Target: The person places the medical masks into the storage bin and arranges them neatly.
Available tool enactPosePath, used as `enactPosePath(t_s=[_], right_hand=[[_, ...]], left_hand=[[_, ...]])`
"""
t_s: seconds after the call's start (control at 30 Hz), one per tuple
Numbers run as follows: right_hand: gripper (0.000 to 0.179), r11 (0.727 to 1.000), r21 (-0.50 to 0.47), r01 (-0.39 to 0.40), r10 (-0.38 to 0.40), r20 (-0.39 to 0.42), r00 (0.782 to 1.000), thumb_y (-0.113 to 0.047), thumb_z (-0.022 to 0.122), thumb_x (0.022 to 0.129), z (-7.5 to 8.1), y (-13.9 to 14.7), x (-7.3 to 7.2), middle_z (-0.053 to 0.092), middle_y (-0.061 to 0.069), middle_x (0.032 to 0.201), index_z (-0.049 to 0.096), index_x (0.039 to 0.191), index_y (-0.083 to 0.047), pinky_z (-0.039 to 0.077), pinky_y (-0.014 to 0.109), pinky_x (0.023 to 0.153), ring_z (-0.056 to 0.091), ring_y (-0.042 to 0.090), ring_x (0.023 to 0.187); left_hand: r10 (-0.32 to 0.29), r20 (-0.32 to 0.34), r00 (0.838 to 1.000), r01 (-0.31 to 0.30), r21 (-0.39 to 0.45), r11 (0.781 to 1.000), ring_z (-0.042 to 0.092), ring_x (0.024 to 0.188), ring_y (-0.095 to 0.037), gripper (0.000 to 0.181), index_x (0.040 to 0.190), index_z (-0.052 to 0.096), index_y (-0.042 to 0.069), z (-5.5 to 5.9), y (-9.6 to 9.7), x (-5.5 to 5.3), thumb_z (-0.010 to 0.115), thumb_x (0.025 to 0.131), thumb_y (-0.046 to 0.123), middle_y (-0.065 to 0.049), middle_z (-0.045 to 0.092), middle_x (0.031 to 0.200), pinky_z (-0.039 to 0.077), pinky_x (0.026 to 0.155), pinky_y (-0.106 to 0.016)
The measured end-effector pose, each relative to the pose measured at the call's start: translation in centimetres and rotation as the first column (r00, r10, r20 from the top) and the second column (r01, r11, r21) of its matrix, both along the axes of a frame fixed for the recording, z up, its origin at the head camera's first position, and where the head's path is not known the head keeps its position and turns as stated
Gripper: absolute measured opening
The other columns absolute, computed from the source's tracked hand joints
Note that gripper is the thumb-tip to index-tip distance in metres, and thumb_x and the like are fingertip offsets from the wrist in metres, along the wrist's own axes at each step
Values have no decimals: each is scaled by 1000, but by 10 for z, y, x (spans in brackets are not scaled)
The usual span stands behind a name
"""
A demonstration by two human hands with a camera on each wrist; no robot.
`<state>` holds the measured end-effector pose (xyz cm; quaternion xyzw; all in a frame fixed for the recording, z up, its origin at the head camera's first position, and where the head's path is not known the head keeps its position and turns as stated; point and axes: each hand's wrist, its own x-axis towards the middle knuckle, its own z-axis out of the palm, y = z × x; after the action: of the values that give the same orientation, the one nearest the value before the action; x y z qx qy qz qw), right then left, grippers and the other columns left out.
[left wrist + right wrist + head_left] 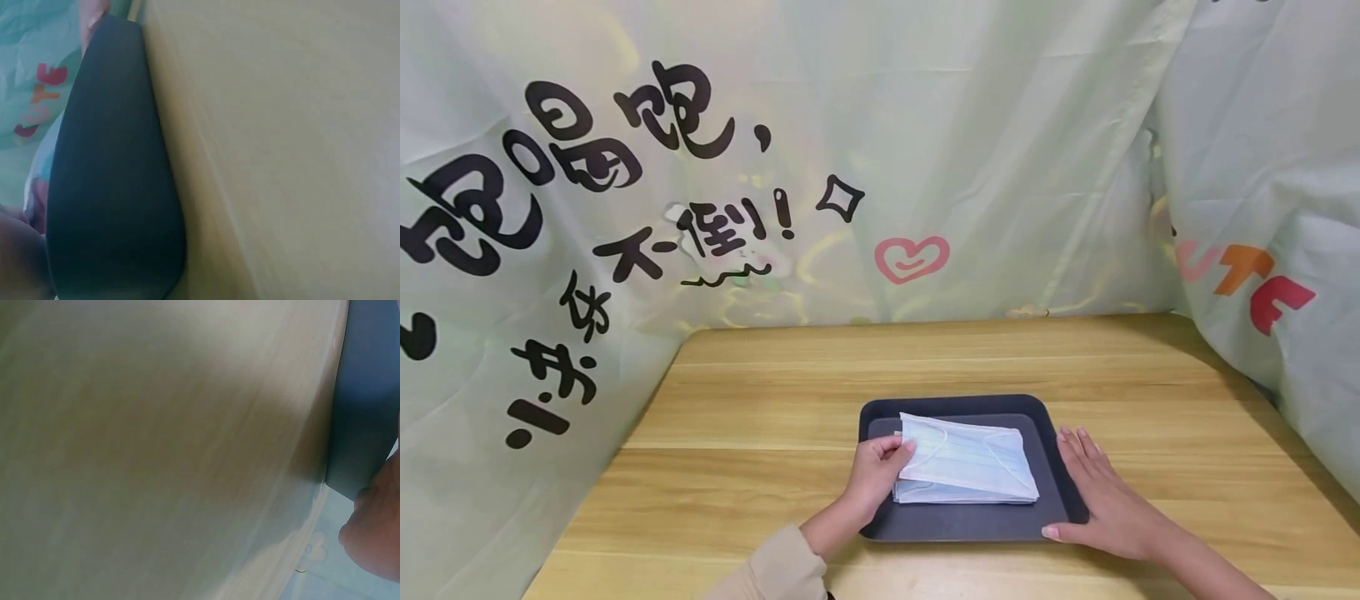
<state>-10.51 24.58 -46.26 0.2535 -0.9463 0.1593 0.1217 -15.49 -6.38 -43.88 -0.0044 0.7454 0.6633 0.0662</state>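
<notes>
A stack of pale blue face masks with white ear loops lies in a dark grey tray. My left hand pinches the left edge of the top mask between thumb and fingers, and that mask sits askew over the others. At the tray's right side, my right hand rests with straight fingers along the outer wall, its thumb at the front right corner. The left wrist view shows the tray's outer wall up close, with part of the left hand at the lower left.
The tray stands on a wood-grain table. A pale printed curtain with black characters and a pink heart hangs behind the table and along both sides. A beige sleeve covers the left forearm.
</notes>
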Motion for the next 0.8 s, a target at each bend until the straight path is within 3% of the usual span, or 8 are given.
enactPosePath(t_s=[0.2,0.37,0.57,0.73,0.8], right_hand=[[115,1000,2,-3,3,-16,1000,-55,73,68,0,0,0,10,19,155,14,145,7,-15,9,109,-22,3,139],[115,1000,0,-4,4,-22,1000,-54,73,68,0,1,0,6,16,156,14,145,7,-15,10,109,-22,2,139],[114,1000,1,8,-8,-1,1000,-54,72,69,1,1,0,11,19,155,13,146,6,-15,9,108,-23,1,138],[114,1000,0,10,-10,7,1000,-54,72,69,1,1,-2,17,25,152,13,146,6,-15,9,108,-23,1,138],[113,1000,1,8,-8,4,1000,-54,72,69,1,1,-3,18,25,152,14,146,6,-15,9,108,-22,1,138]], left_hand=[[-63,-83,995,48,-173,984,47,53,-4,23,93,69,-9,2,-7,3,62,87,12,-5,59,62,40,47,-15],[-162,-177,971,99,-322,942,46,46,-3,20,82,69,-8,7,-11,4,59,89,8,-9,57,56,42,44,-16],[-231,-263,937,69,-508,858,39,41,0,29,60,60,1,8,-12,3,60,88,6,3,46,46,35,40,-15],[-240,-305,922,-6,-628,778,33,40,-1,34,52,55,4,9,-11,2,62,86,7,7,39,44,29,39,-14],[-241,-308,920,-33,-676,736,33,41,-1,35,52,55,5,9,-11,1,62,86,7,6,39,45,28,38,-15]])
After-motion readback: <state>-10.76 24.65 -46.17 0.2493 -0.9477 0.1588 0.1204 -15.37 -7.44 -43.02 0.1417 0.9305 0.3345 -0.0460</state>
